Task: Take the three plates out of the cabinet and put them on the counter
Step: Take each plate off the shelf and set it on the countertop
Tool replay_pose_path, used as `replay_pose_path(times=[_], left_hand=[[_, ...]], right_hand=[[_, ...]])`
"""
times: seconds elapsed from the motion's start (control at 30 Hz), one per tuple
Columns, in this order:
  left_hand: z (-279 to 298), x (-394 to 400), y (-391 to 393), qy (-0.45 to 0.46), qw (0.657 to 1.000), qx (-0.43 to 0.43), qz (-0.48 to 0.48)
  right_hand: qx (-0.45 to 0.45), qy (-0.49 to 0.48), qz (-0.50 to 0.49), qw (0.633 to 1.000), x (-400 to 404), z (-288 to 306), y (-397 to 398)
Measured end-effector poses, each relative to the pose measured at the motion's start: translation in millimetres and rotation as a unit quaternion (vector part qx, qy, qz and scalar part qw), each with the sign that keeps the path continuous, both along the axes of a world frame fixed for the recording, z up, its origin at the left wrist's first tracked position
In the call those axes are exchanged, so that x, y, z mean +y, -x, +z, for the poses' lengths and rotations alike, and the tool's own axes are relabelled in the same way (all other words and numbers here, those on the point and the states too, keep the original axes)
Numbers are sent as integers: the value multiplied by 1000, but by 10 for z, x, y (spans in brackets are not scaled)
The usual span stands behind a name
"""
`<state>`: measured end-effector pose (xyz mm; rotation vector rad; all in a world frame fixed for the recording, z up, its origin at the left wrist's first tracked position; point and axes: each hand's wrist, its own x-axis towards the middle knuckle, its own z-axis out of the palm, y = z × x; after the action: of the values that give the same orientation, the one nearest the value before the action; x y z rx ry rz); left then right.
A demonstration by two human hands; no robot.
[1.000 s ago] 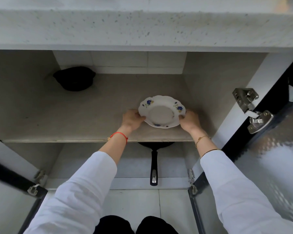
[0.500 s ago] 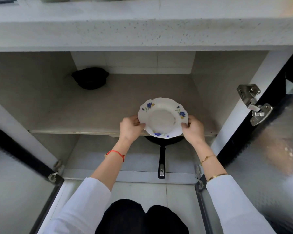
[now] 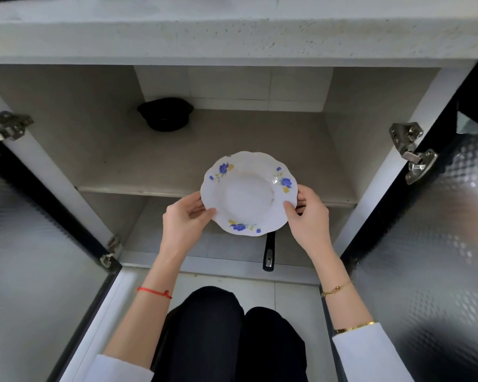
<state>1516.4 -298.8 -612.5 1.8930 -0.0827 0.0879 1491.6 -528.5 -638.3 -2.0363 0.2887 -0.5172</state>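
From the head view, the left hand [image 3: 186,217] grips the plate [image 3: 249,193] at 9 o'clock and the right hand [image 3: 309,216] at 3 o'clock, probably to keep it level. It hangs before the shelf [image 3: 138,190], white with blue flowers and a wavy rim, perhaps chipped on top.

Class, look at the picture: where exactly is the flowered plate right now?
In the head view the plate sits centre frame, held by its rim between the left hand and the right hand, in front of the shelf edge and above the frying pan handle.
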Motion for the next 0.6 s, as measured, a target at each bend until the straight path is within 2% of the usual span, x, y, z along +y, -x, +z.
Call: replay_pose_path(times=[0.27, 0.6], left_hand=[[106, 142, 307, 20, 1000, -15, 13], [-2, 194, 273, 30, 999, -4, 15]], right_hand=[[-5, 1, 15, 1000, 152, 104, 207], [-2, -11, 10, 1000, 201, 43, 213]])
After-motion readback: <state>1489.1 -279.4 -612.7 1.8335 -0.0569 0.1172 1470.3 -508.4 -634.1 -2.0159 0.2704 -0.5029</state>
